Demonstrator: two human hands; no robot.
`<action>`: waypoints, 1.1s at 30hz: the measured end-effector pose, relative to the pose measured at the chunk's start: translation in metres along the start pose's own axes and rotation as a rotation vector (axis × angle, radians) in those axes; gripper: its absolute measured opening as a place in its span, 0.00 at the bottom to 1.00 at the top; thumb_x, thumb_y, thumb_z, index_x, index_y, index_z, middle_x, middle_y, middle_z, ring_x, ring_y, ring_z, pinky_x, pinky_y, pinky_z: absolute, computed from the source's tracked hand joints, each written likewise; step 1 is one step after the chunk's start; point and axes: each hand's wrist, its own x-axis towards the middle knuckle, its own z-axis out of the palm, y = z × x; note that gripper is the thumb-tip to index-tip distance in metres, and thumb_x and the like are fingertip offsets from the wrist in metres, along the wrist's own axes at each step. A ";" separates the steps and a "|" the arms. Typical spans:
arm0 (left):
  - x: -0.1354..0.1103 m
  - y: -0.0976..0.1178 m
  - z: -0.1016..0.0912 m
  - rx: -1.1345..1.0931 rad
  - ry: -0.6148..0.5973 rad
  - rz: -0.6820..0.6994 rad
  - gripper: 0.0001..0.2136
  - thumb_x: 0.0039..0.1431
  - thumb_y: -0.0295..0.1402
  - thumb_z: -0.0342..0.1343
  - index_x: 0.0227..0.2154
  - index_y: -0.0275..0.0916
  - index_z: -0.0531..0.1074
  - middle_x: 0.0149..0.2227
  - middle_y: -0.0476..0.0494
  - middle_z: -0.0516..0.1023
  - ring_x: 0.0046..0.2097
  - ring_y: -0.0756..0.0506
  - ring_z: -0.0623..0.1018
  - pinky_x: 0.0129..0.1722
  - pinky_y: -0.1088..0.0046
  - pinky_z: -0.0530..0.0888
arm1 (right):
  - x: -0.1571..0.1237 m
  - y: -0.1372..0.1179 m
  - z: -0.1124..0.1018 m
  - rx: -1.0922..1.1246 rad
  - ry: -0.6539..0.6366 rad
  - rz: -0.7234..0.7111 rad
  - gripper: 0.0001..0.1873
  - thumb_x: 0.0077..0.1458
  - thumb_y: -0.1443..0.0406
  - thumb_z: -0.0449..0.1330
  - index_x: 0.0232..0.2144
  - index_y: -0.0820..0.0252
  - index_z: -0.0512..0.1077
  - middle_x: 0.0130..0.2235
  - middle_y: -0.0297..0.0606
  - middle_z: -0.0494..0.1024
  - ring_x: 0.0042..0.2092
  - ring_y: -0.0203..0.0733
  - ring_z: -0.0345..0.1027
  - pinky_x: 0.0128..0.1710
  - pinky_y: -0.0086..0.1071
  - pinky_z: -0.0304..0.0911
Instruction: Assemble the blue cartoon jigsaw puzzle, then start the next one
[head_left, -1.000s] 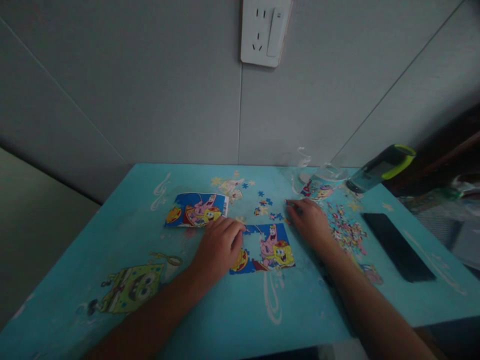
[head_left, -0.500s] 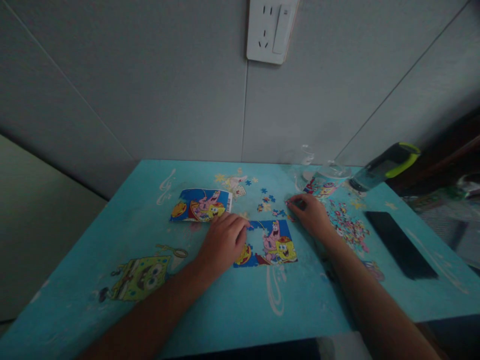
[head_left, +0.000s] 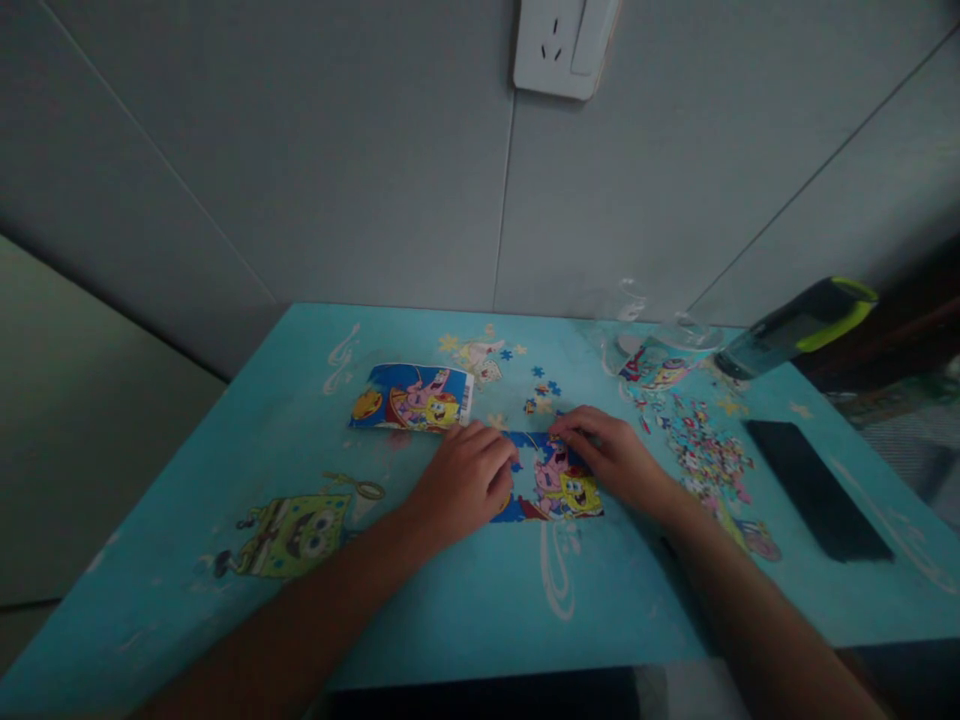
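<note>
A partly joined cartoon jigsaw puzzle (head_left: 576, 492) lies flat between my hands, and a gap of turquoise table shows in its middle. My left hand (head_left: 466, 476) rests over its left end with curled, closed fingers; whatever is under the fingertips is hidden. At the upper right of the puzzle, my right hand (head_left: 606, 450) pinches thumb and fingers together on what looks like a small puzzle piece, mostly covered by the fingers. Behind the left hand lies a packet (head_left: 412, 397) printed with the same picture. Several loose blue pieces (head_left: 541, 388) are scattered beyond the puzzle.
A heap of small colourful pieces (head_left: 705, 450) spreads to the right, near a dark flat slab (head_left: 817, 490). Farther back are a printed tub (head_left: 664, 370), a clear plastic container (head_left: 628, 305) and a tilted dark bottle with a lime-green strap (head_left: 795, 328). The wall borders the table's far edge.
My right hand has moved from the loose pieces down and left onto the puzzle's upper right part. The left hand stays over the left end. The whole view has shifted slightly.
</note>
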 end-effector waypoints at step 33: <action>0.000 0.002 0.001 0.060 -0.074 0.015 0.06 0.67 0.28 0.51 0.38 0.40 0.73 0.37 0.45 0.75 0.45 0.42 0.71 0.49 0.60 0.64 | 0.001 -0.007 0.019 -0.081 -0.001 0.030 0.07 0.61 0.65 0.61 0.39 0.54 0.80 0.36 0.36 0.82 0.38 0.41 0.73 0.39 0.35 0.66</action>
